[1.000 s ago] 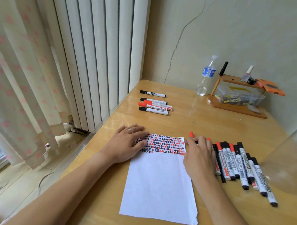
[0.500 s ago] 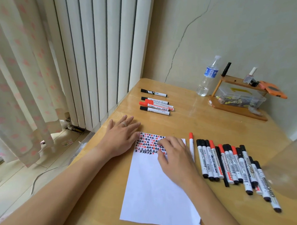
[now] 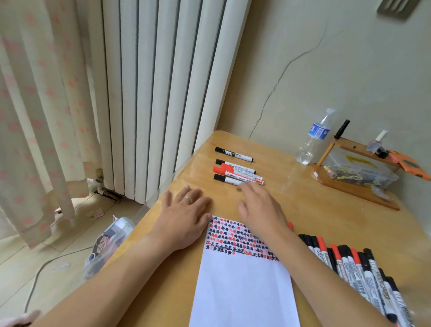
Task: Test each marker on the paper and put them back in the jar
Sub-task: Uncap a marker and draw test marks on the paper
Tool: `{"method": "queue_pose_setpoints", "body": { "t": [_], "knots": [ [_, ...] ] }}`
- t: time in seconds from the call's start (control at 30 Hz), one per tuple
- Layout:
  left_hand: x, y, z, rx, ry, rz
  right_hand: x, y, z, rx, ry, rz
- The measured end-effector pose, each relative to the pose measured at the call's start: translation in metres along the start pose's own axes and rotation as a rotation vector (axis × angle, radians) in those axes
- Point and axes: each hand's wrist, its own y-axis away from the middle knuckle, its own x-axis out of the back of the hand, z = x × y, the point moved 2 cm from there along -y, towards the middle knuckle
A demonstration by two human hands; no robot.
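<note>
A white paper [image 3: 243, 295] with rows of red and black test marks at its top lies on the wooden table [image 3: 330, 217]. My left hand [image 3: 185, 216] lies flat on the table, fingers touching the paper's top left corner. My right hand [image 3: 261, 210] is stretched forward past the paper, fingers straight and blurred, fingertips near a small group of red and black markers [image 3: 236, 173]. A long row of markers [image 3: 358, 271] lies to the right of the paper. The jar shows only as a transparent blur [image 3: 424, 278] at the right edge.
A water bottle [image 3: 314, 138] stands by the back wall, next to a wooden rack [image 3: 354, 186] with a clear plastic box. A radiator and curtain stand left of the table. A bag and a cable lie on the floor below the left edge.
My right hand has left the marker row, crossed the paper's top and reached forward toward the far marker group. My left hand has stayed at the paper's corner. The camera tilted up.
</note>
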Motion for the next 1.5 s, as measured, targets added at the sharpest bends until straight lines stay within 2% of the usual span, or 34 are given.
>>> {"method": "queue_pose_setpoints", "body": {
  "t": [0.2,0.5,0.63,0.73,0.83,0.9,0.97,1.03,1.27,1.37,1.5],
  "knots": [
    [0.003,0.001,0.002,-0.004,0.018,0.01,-0.029,-0.057,0.012,-0.069,0.081,0.055],
    [0.001,0.001,0.001,-0.014,0.024,0.031,-0.041,-0.06,0.012,-0.065,0.154,0.111],
    [0.003,0.001,0.002,0.001,0.065,0.042,-0.027,-0.021,-0.007,0.037,-0.021,0.207],
    [0.005,0.003,0.003,0.015,0.202,0.12,-0.012,0.015,-0.021,0.054,-0.138,0.187],
    [0.01,0.009,0.007,-0.13,0.372,0.207,0.0,0.049,-0.027,0.049,-0.203,0.162],
    [0.014,0.012,0.014,-0.292,0.454,0.192,0.007,0.069,-0.026,0.027,-0.223,0.167],
    [0.018,0.017,0.024,-0.468,0.424,0.174,0.011,0.086,-0.022,0.024,-0.231,0.143],
    [0.018,0.022,0.033,-0.565,0.394,0.17,0.009,0.102,-0.019,0.044,-0.216,0.141],
    [0.008,0.035,0.051,-0.667,0.266,0.082,-0.004,0.126,-0.015,0.193,-0.01,0.293],
    [0.007,0.037,0.054,-0.65,0.238,0.047,-0.002,0.125,-0.018,0.226,0.05,0.345],
    [0.004,0.039,0.052,-0.599,0.324,-0.026,-0.004,0.126,-0.022,0.242,0.027,0.407]
  ]
}}
